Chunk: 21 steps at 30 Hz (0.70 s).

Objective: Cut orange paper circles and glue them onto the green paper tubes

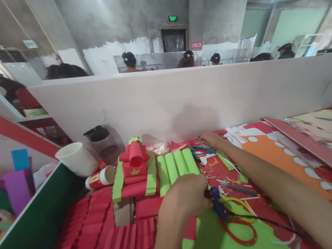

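Note:
My left hand (183, 198) is closed in a fist around the blue handle of a glue gun (219, 202) that rests on green paper (214, 244), its black cord trailing right. Red and yellow scissors (238, 223) lie just beside it. My right hand (209, 137) reaches far across the desk to the base of the white partition; its fingers touch small scraps there and I cannot see whether they hold any. Several green paper rolls (176, 167) lie between the hands. A red paper model with a green star (134, 166) stands to the left.
A white partition wall (180, 96) closes the back of the desk. A white cup (76, 158), a clear jar (102, 143) and a glue tube (100, 179) stand at left. Folded red paper (86, 240) covers the near left. An orange sheet (279, 156) lies right. Other people sit beyond the wall.

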Available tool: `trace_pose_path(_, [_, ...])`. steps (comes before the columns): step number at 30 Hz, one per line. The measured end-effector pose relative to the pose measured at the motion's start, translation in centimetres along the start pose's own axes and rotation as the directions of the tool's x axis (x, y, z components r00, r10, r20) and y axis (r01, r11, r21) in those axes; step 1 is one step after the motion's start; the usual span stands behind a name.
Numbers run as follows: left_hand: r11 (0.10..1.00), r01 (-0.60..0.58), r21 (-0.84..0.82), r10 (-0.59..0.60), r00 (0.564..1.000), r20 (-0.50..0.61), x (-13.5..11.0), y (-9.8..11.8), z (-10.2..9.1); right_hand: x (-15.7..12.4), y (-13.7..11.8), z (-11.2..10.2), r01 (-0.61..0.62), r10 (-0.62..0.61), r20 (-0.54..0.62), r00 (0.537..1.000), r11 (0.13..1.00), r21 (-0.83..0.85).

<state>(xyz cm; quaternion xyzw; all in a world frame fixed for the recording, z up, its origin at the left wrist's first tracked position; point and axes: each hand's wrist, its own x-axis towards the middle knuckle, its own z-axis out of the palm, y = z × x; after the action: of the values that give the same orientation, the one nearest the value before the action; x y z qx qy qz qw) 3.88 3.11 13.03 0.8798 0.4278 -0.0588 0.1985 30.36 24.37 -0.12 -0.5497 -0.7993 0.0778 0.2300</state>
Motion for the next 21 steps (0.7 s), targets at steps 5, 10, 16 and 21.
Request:
trace_pose_path(5, [1.0, 0.006, 0.013, -0.006, 1.0, 0.028, -0.1, 0.2, -0.5, -0.4, -0.4, -1.4, -0.005, 0.0, -0.085, 0.996, 0.999, -0.053])
trace_pose_path(10, [1.0, 0.015, -0.011, -0.014, 0.999, 0.037, 0.0, 0.1, -0.4, 0.0, -1.6, -4.6, 0.033, -0.031, -0.293, 0.956, 0.999, 0.002])
trace_pose_path(16, [0.998, 0.025, -0.059, -0.023, 0.999, 0.037, 0.2, -0.2, -0.2, 0.5, -5.0, -9.1, 0.211, -0.13, -0.504, 0.854, 0.972, 0.107])
trace_pose_path(21, [0.998, 0.017, -0.059, -0.014, 0.998, 0.055, 0.5, -0.7, 0.0, -1.9, -10.9, -12.9, 0.459, -0.221, -0.631, 0.744, 0.855, 0.242])
